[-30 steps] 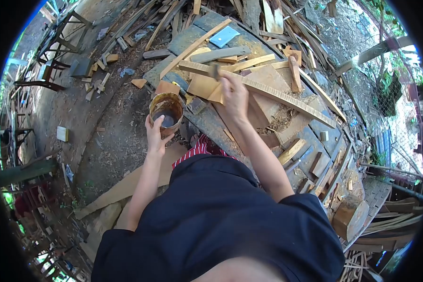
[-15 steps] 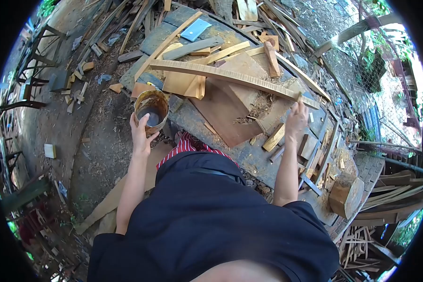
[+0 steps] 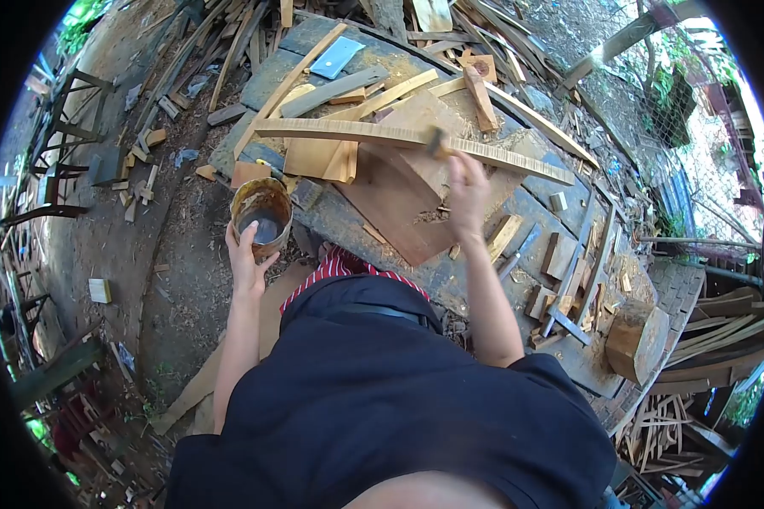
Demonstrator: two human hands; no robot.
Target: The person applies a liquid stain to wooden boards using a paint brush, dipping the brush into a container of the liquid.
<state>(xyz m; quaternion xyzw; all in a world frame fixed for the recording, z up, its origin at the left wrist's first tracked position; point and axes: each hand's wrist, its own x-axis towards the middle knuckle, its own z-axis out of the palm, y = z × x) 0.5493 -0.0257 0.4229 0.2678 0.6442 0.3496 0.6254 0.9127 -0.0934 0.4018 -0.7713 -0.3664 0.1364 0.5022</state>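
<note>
Amid earthen ground (image 3: 174, 293) and stacked timber (image 3: 248, 38), the grey-blue wooden worktop (image 3: 266, 82) carries a long, pale, ridged wooden strip (image 3: 348, 130) across other boards. The left hand (image 3: 248, 267) grips a round, stained container (image 3: 263, 204); the right hand (image 3: 469, 197), closed around a small, blurred brush-like tool (image 3: 437, 142), has moved from the strip's right end towards its middle, suggesting lengthwise passes.

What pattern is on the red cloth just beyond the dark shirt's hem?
The red cloth has narrow white stripes; the head view shows it best.
</note>
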